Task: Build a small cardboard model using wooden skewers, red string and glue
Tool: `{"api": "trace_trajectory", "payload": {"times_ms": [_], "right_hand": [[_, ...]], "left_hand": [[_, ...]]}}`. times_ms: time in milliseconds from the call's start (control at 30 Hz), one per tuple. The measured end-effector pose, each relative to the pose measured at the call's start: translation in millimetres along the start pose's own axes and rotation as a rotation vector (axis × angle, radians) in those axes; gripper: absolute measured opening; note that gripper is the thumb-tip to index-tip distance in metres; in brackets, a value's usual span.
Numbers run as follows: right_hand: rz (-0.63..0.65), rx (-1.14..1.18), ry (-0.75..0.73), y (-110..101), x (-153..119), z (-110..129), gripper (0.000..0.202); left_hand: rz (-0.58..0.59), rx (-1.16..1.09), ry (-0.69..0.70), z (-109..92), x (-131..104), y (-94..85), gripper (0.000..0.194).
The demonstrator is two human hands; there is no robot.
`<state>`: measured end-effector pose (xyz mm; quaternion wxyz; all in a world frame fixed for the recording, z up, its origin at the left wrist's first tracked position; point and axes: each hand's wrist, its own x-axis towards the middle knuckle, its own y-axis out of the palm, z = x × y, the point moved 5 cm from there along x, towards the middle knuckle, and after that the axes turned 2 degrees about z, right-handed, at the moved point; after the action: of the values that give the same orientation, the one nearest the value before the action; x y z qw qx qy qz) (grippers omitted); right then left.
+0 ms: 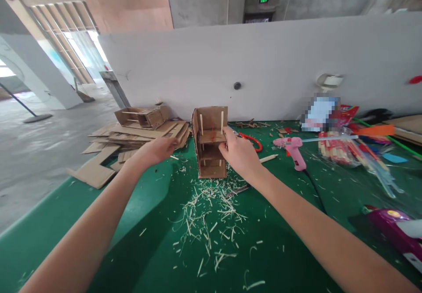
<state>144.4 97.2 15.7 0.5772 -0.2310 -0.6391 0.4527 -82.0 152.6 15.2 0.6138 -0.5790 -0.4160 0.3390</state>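
Observation:
A small cardboard shelf (212,152) with several tiers and thin wooden sticks stands upright on the green tabletop (138,236). My right hand (240,154) grips its right edge, with the thumb at the middle tier and the index finger higher up. My left hand (161,149) is to the left of the shelf, apart from it, by the right end of a pile of cardboard pieces (141,135). Its fingers stretch forward, slightly blurred, and I see nothing held in them. Pale wood shavings (207,200) lie scattered in front of the shelf.
A second cardboard structure (143,116) rests on the pile. Scissors with red handles (253,141) and a pointed stick (268,158) lie behind my right hand. Farther right are a pink glue gun (293,148), bundled sticks (336,148) and a purple tool (395,231). A white partition (198,73) borders the back.

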Motion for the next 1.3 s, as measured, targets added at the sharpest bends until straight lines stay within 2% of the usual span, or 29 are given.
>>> {"api": "trace_trajectory", "payload": {"times_ms": [67,133,167,233,267,367,467,600,800,1300], "right_hand": [[-0.004,-0.016,0.001,0,0,0,0.049],[-0.006,-0.025,-0.002,1,1,0,0.049],[-0.003,-0.026,-0.003,1,1,0,0.048],[0.009,-0.023,-0.001,2,2,0,0.048],[0.014,-0.02,-0.001,1,2,0,0.047],[0.004,-0.015,0.001,-1,1,2,0.046],[0.012,-0.024,0.03,-5,0,2,0.047],[0.062,-0.018,0.055,-7,-1,3,0.049],[0.086,-0.002,0.061,-6,0,2,0.05],[0.108,-0.12,0.002,-6,-1,7,0.047]], "left_hand": [[-0.209,-0.007,-0.042,-9,-4,-30.2,0.036],[-0.574,-0.108,-0.027,-26,-14,-71.9,0.034],[-0.673,-0.132,-0.004,-37,-18,-88.7,0.033],[-0.693,-0.103,0.117,-66,-20,-111.7,0.037],[-0.633,-0.032,0.191,-83,-19,-116.8,0.044],[-0.389,0.244,0.375,-126,-13,-109.5,0.063],[-0.311,0.354,0.402,-143,-12,-93.0,0.065],[-0.336,0.375,0.338,-147,-16,-79.4,0.062],[-0.384,0.421,0.236,-149,-16,-77.6,0.062],[-0.38,0.393,0.272,-151,-16,-77.6,0.057]]}}
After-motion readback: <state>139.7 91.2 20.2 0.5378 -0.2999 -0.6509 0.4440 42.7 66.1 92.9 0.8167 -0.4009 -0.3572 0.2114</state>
